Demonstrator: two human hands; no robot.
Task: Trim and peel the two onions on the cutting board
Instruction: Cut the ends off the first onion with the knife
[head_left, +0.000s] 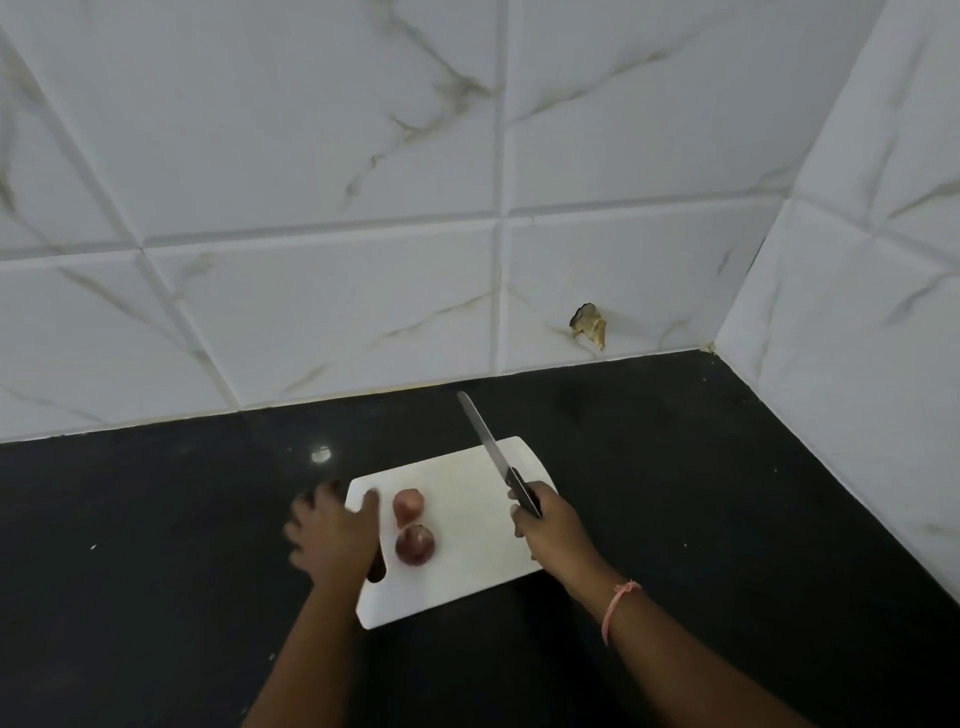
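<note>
Two reddish onions lie on a white cutting board on the black counter. The paler onion is farther from me and the darker onion sits just in front of it. My left hand hovers over the board's left edge with its fingers spread, just left of the onions and touching neither; it looks blurred. My right hand grips the black handle of a long knife. The blade points up and away over the board's far right corner.
The black counter runs back to a white marbled tile wall and a side wall on the right. A broken patch marks a low tile. The board has a handle slot at its left end.
</note>
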